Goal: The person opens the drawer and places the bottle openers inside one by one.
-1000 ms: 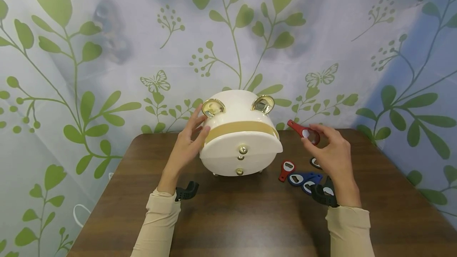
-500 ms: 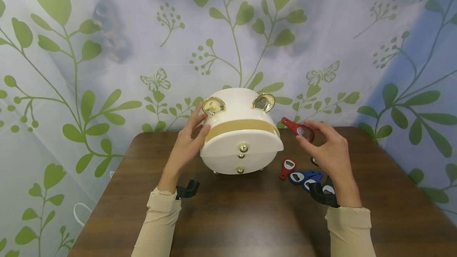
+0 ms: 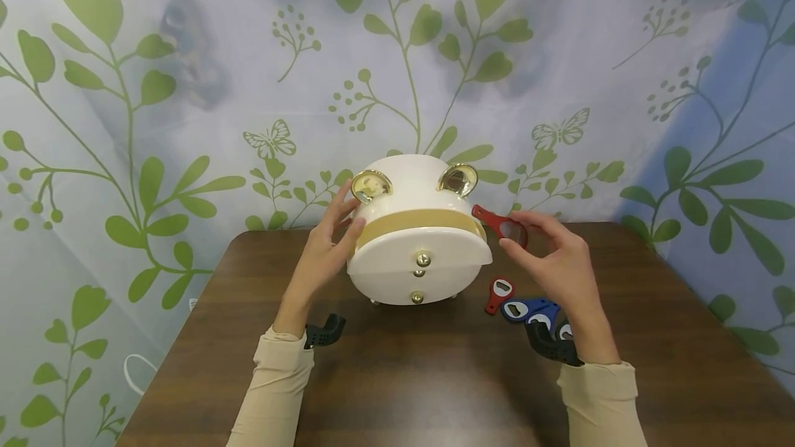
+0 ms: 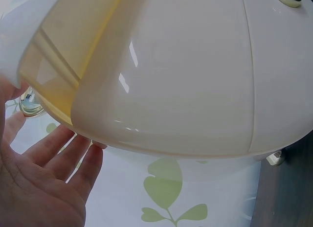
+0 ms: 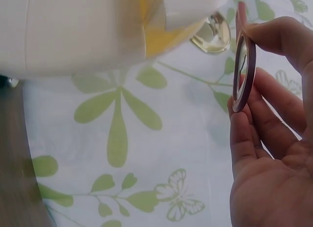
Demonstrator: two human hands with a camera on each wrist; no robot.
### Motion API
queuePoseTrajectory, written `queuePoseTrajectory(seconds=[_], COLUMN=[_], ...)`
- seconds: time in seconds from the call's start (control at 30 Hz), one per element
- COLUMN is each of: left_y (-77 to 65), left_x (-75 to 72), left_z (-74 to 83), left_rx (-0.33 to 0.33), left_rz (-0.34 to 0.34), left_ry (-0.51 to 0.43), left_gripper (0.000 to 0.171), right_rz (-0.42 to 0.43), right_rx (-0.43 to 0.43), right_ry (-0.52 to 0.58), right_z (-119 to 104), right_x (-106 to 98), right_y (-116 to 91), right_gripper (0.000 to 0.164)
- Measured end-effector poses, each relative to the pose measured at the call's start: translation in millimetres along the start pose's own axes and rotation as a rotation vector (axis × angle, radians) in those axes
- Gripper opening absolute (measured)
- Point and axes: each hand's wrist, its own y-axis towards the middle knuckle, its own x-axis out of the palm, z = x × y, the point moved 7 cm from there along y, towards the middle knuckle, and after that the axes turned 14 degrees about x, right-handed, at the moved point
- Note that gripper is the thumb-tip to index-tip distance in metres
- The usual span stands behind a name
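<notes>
A white rounded box (image 3: 417, 281) with gold ear shapes and gold knobs stands on the table, a gold-coloured gap showing between its upper part and its front. My left hand (image 3: 329, 247) touches the box's left side with fingers fairly straight; in the left wrist view the fingertips (image 4: 88, 158) lie along the box's edge. Off the right side of the box, my right hand (image 3: 559, 261) pinches a red bottle opener (image 3: 493, 221) by its round end between thumb and fingers. The opener's handle points toward the box's right gold ear. The right wrist view shows the opener (image 5: 244, 75) edge-on.
Right of the box on the brown table (image 3: 397, 392) lie another red bottle opener (image 3: 499, 294), blue openers (image 3: 515, 310) and a dark one (image 3: 564, 331), partly under my right wrist. A leaf-patterned cloth (image 3: 248, 88) hangs behind the table.
My right hand has moved left with the red bottle opener, bringing its handle close to the box's right side. My left hand and the box have stayed in place.
</notes>
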Motion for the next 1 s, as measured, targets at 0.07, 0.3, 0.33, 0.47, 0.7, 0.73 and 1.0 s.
queuePoseTrajectory(seconds=[0.07,0.3,0.33,0.47,0.7,0.73,1.0], left_y=[-0.2,-0.4,-0.5,-0.3,0.5,0.4,0.2], left_x=[0.0,-0.3,-0.4,0.3,0.3,0.3,0.4], left_z=[-0.2,-2.1,-2.2,-2.9,-1.8,-1.9,-2.2], left_rx=[-0.006,-0.017,-0.019,-0.015,0.004,0.004,-0.003], left_rz=[0.000,0.001,0.003,0.001,0.007,0.008,0.013], left_ry=[-0.001,0.000,0.000,-0.008,-0.010,-0.011,-0.004], left_gripper=[0.067,0.067,0.067,0.066,0.067,0.067,0.066], right_rz=[-0.014,-0.049,-0.054,-0.059,-0.049,-0.050,-0.074], right_rx=[-0.007,-0.028,-0.028,-0.027,-0.035,-0.032,-0.024], right_ry=[0.028,0.080,0.082,0.082,0.111,0.114,0.155], right_z=[-2.0,-5.4,-5.8,-6.7,-7.7,-7.5,-7.0], right_x=[2.5,10.4,11.4,13.5,19.8,21.0,27.1], right_y=[-0.8,-1.4,-1.3,-1.9,-1.1,-0.9,1.1], right_gripper=[0.045,0.045,0.045,0.046,0.045,0.044,0.042])
